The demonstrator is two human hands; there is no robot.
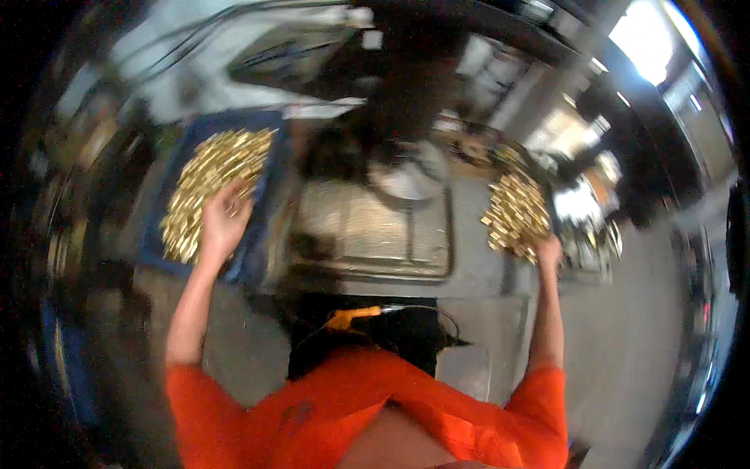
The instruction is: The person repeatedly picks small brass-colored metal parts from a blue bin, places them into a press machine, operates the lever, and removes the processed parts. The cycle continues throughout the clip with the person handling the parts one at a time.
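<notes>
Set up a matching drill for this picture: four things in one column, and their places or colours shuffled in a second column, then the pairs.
Things:
1. left hand
2. right hand
3. blue tray
4. sleeves

Descriptions:
A. orange
B. at the heap of brass pieces on the right
C. holds the left heap of brass pieces
D. over the left heap, palm showing

Pairs: 1-D, 2-B, 3-C, 4-A

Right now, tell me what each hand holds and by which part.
Cannot be told: blur hides any grip. The left hand rests on small brass-coloured metal pieces in the blue tray; the right hand touches another heap of brass pieces.
</notes>
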